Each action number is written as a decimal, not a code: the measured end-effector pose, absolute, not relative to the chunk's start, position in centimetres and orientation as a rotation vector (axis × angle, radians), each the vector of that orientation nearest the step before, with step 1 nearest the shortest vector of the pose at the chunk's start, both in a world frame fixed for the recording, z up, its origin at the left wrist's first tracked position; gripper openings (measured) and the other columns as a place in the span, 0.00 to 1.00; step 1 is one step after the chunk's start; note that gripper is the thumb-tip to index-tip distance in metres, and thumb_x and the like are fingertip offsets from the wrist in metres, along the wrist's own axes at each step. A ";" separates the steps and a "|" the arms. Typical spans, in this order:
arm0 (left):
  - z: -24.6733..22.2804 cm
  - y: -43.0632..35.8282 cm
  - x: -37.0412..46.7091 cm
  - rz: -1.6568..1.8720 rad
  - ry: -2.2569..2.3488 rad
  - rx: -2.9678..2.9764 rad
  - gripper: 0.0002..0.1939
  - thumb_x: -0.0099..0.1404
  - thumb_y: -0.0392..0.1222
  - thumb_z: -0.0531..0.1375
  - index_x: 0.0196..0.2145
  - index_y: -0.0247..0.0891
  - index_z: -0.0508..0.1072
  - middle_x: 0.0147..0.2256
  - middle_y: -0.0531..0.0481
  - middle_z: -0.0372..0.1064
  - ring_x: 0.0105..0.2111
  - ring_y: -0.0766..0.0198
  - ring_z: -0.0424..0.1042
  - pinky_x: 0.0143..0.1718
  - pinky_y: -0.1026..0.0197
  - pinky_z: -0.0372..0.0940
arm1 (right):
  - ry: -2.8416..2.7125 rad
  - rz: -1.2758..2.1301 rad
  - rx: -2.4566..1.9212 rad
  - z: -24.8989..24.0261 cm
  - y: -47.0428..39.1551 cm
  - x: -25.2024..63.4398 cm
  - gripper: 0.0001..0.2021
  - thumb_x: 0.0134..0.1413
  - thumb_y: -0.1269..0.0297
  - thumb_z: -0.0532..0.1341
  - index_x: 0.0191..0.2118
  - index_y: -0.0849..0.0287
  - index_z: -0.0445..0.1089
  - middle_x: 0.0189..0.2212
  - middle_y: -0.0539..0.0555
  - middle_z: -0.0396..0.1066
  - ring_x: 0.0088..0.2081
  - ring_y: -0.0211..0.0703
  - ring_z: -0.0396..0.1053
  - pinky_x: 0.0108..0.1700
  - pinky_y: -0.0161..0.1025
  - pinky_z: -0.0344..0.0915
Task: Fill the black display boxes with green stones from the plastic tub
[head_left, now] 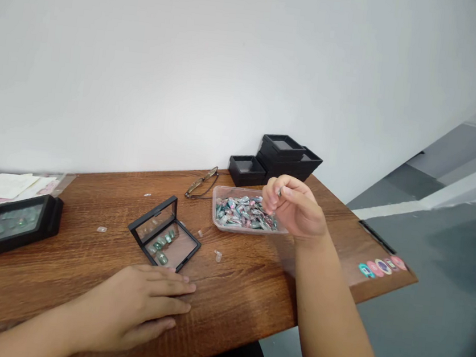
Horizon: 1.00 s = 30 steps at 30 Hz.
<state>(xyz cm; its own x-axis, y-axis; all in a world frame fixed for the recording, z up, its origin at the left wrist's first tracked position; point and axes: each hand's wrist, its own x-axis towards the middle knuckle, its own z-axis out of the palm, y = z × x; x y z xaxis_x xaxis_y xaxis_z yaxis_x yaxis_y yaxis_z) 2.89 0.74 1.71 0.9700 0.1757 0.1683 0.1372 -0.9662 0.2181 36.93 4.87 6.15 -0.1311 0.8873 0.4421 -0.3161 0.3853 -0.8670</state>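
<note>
My left hand point(141, 305) lies flat on the wooden table, fingers stretched out and holding nothing. Just beyond its fingertips stands a black display case point(189, 253) with its lid raised. Several green press-on nails point(162, 257) lie inside that case. Over the right edge of a clear plastic tray point(215, 217), my right hand point(295, 205) is raised with thumb and fingers pinched together. A small press-on nail point(280, 192) shows dark between the fingertips, mostly hidden. Heaped in the tray are many shiny press-on nails point(243, 210) in teal, pink and silver.
Black cases point(284, 149) are stacked against the wall, behind the tray. Eyeglasses point(201, 183) lie left of them. A closed case point(13, 224) and papers point(5, 185) occupy the left side. Small clear pieces point(218, 255) are scattered about. Round stickers point(382, 266) mark the table's right corner.
</note>
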 end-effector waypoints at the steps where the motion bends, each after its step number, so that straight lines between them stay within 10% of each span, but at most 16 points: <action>1: 1.7 0.7 2.9 0.287 0.237 2.904 0.15 0.73 0.41 0.56 0.56 0.43 0.72 0.60 0.53 0.70 0.57 0.61 0.74 0.58 0.57 0.71 | -1.310 1.138 -0.583 6.1 4.9 36.9 0.12 0.53 0.60 0.70 0.26 0.59 0.69 0.21 0.48 0.64 0.23 0.36 0.61 0.24 0.35 0.59; 30: 1.5 0.6 2.7 0.309 0.252 2.843 0.16 0.73 0.41 0.57 0.56 0.43 0.73 0.60 0.51 0.71 0.58 0.62 0.73 0.60 0.58 0.69 | -1.417 1.073 -0.411 6.5 4.2 37.0 0.13 0.46 0.61 0.75 0.24 0.52 0.70 0.18 0.45 0.54 0.20 0.35 0.54 0.19 0.33 0.53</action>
<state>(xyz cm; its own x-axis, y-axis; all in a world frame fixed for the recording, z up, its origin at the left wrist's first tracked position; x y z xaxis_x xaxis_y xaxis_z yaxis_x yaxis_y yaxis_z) 2.70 0.58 1.46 0.9621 0.1994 0.1859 0.1420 -0.9486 0.2830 36.96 4.23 6.53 -0.1867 0.7883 0.5862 -0.3504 0.5040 -0.7894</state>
